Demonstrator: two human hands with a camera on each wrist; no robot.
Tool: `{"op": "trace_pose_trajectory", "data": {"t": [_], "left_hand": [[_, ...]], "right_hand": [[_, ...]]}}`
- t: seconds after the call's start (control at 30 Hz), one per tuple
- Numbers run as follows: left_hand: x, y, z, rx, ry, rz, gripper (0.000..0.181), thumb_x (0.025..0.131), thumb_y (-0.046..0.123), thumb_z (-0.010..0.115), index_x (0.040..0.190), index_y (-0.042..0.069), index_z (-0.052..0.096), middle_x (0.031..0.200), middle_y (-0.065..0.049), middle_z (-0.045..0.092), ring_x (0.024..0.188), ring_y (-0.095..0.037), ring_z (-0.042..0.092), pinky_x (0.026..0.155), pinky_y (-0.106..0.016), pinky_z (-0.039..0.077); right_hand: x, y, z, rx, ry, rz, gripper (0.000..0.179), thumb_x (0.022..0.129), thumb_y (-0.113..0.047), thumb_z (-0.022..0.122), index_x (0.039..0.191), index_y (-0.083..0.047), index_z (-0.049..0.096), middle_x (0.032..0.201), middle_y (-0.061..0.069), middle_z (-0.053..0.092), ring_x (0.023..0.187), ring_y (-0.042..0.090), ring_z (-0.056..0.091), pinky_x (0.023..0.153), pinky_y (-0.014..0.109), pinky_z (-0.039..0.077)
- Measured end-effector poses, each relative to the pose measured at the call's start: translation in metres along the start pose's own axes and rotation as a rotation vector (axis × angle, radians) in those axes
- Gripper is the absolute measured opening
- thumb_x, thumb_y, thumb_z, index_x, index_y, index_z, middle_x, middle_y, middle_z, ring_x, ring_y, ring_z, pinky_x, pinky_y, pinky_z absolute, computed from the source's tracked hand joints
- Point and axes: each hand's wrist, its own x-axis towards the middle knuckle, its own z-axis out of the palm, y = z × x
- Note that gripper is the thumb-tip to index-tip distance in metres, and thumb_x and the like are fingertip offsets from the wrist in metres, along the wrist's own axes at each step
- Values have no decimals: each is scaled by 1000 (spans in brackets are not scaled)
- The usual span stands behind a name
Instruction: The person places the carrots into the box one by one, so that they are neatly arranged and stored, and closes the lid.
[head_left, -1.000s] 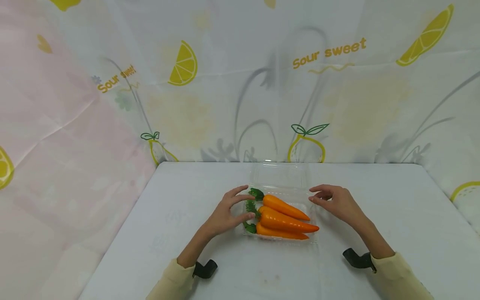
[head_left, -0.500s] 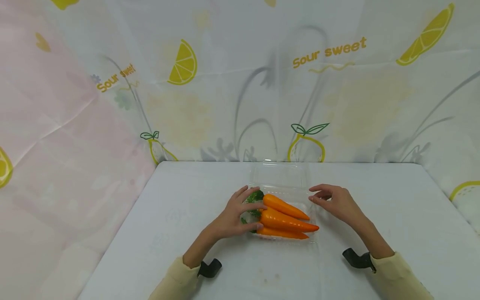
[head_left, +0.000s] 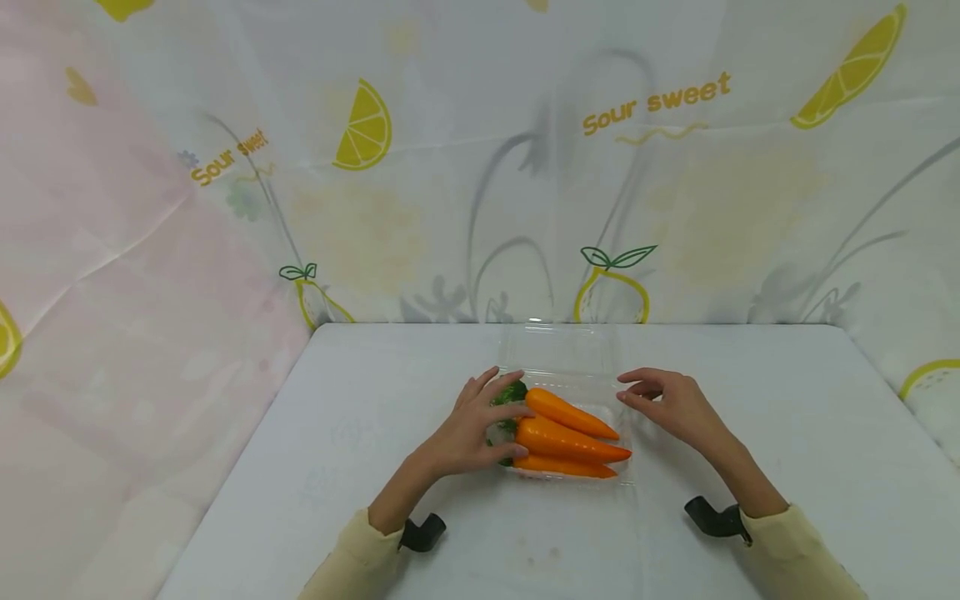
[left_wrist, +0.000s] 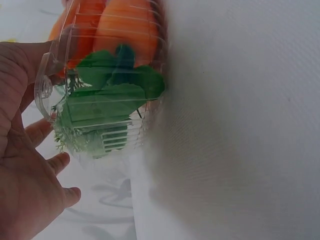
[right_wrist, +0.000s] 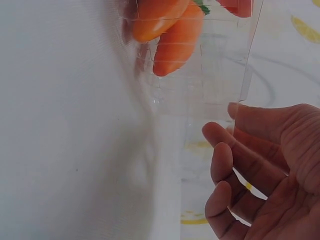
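Note:
Three orange carrots with green tops lie in a clear plastic box (left_wrist: pixel 46 89). My left hand (head_left: pixel 463 433) reaches over the box's left side and pinches the middle carrot (head_left: pixel 570 440) near its leafy end, between thumb and index finger. The remaining left fingers are spread over the green leaves (left_wrist: pixel 105 102). At the box's right back corner, my right hand (head_left: pixel 678 408) holds the thin rim between thumb and forefinger; its other fingers are curled loosely in the right wrist view. The back carrot (head_left: pixel 566 411) and front carrot (head_left: pixel 570 467) lie on either side of the middle one.
The box's clear lid (head_left: pixel 558 348) lies folded back toward the far table edge. A white table (head_left: pixel 360 392) carries the box. Behind it hangs a cloth (head_left: pixel 465 183) printed with lemons. Black wrist mounts sit near both sleeves.
My left hand has moved right over the leaves, and its thumb and index finger have come onto the middle carrot. That carrot has shifted slightly left. The right hand has stayed in place.

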Motion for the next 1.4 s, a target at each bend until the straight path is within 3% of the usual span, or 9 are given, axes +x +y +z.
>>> {"op": "trace_pose_trajectory", "data": {"t": [0.23, 0.47, 0.7, 0.87, 1.03, 1.27, 1.4], "left_hand": [[-1, 2, -2, -8, -5, -3, 43, 85, 39, 77, 123, 21, 68, 157, -12, 32, 146, -39, 16, 107, -72, 12], [-5, -4, -2, -23, 9, -43, 67, 80, 44, 81, 138, 20, 57, 159, -3, 27, 146, -36, 16, 110, -67, 15], [-12, -13, -10, -139, 54, -106, 78, 77, 37, 85, 144, 17, 51, 158, -4, 30, 146, -36, 16, 110, -65, 19], [-17, -19, -12, -227, 68, -211, 76, 84, 35, 80, 149, 17, 44, 158, -1, 31, 147, -32, 17, 111, -62, 20], [-17, -23, -11, -314, 138, -336, 68, 93, 33, 70, 151, 16, 39, 155, -2, 36, 144, -27, 28, 112, -58, 24], [-2, -36, -6, -472, 283, -516, 57, 101, 34, 59, 149, 9, 40, 140, -18, 53, 126, -35, 52, 102, -54, 42], [9, -43, -5, -529, 309, -613, 60, 100, 33, 61, 148, 4, 40, 132, -18, 60, 113, -34, 62, 88, -46, 53]], "right_hand": [[0, 0, 0, 4, 0, 3, 29, 93, -20, 70, 116, -2, 69, 92, 4, 73, 86, 25, 66, 72, 35, 54], [1, 2, 2, 15, -4, -10, 28, 93, -19, 70, 115, -3, 69, 92, 3, 73, 87, 24, 66, 72, 36, 54], [1, 0, 0, 6, -9, -2, 28, 92, -20, 71, 115, -3, 70, 93, 4, 72, 87, 25, 66, 72, 36, 54], [2, 0, -1, 1, -14, 0, 29, 92, -20, 72, 115, -3, 69, 93, 4, 72, 87, 24, 65, 72, 34, 54], [2, 4, 0, -3, 11, -20, 30, 93, -25, 71, 114, -4, 70, 93, 3, 72, 86, 23, 64, 70, 33, 52], [7, 9, 0, 37, 110, 7, 35, 95, -31, 68, 117, -4, 68, 101, 11, 73, 86, 26, 66, 67, 31, 53], [14, 11, 0, 56, 126, 89, 50, 96, -37, 66, 129, 0, 59, 109, 21, 70, 88, 32, 67, 63, 30, 54]]}}
